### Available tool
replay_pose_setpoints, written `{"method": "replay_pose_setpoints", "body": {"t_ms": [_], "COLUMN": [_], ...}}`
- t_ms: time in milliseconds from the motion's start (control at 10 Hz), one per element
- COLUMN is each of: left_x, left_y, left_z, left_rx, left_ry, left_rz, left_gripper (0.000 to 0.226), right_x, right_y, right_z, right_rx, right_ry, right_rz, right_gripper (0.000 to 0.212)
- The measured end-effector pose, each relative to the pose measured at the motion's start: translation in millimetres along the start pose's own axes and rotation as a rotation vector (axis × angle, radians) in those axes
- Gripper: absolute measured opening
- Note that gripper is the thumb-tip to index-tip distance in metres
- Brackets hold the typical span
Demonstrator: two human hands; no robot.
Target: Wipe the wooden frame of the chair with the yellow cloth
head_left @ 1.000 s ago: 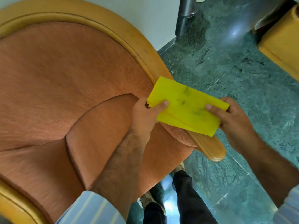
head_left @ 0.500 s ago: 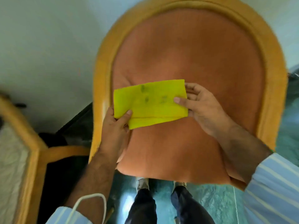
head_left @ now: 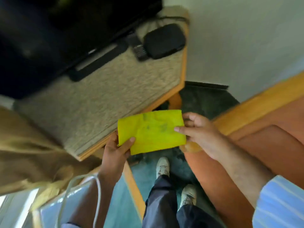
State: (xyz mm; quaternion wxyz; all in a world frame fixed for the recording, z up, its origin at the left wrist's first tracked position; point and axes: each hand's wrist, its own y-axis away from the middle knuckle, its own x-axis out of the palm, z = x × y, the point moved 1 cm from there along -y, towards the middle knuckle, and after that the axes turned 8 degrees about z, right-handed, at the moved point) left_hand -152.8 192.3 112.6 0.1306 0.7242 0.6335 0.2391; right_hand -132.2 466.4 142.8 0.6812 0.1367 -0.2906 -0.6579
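A folded yellow cloth [head_left: 152, 131] with dark smudges is held flat in the air between both hands. My left hand [head_left: 116, 148] pinches its lower left corner. My right hand [head_left: 199, 132] pinches its right edge. The chair is at the right: its light wooden frame [head_left: 256, 102] runs diagonally, with orange upholstery [head_left: 263, 145] below it. The rounded wooden arm end [head_left: 191, 147] shows just under my right hand. The cloth hangs left of the frame, apart from it.
A wood-edged table with a speckled top [head_left: 115, 89] stands at the left, carrying a TV [head_left: 65, 30], a black box [head_left: 164, 41] and a remote [head_left: 139, 50]. A tan curtain [head_left: 24, 145] hangs at the far left. My shoes [head_left: 162, 167] stand on green floor between table and chair.
The view has swung left from the chair back to the table beside it. Both hands still hold the cloth, which now hangs beside the chair's left edge instead of over the backrest.
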Motion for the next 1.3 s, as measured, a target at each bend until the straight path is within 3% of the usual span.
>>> {"method": "replay_pose_setpoints", "body": {"t_ms": [100,200,300,500,800,900,1000,1200,1300], "left_x": [-95,-145,-204,-260,-279,-281,-279,-268,-249], "left_y": [43,73,103,102,45,35,37,54,67], "left_z": [36,68,119,201,240,244,248,235,213], "left_rx": [-0.045,-0.116,-0.245,-0.421,-0.449,-0.506,-0.529,-0.414,-0.247], "left_ry": [0.004,-0.001,-0.045,-0.187,-0.512,-0.715,-0.798,-0.967,-1.202], "left_rz": [-0.228,-0.365,-0.542,-0.747,-0.732,-0.685,-0.666,-0.649,-0.562], "left_gripper": [0.033,0.027,0.024,0.028,0.029,0.019,0.026,0.069,0.085], "right_x": [84,131,184,227,236,239,244,242,231], "right_y": [-39,-60,-88,-130,-171,-179,-179,-164,-135], "right_z": [-46,-87,-156,-255,-303,-302,-300,-281,-265], "right_rx": [0.146,0.237,0.334,0.378,0.246,0.166,0.144,-0.101,-0.378], "right_ry": [0.126,0.226,0.391,0.661,0.928,1.212,1.423,1.632,1.659], "right_rz": [0.206,0.281,0.332,0.295,0.169,0.177,0.179,0.188,0.278], "right_gripper": [0.026,0.025,0.017,0.016,0.019,0.026,0.037,0.054,0.067]}}
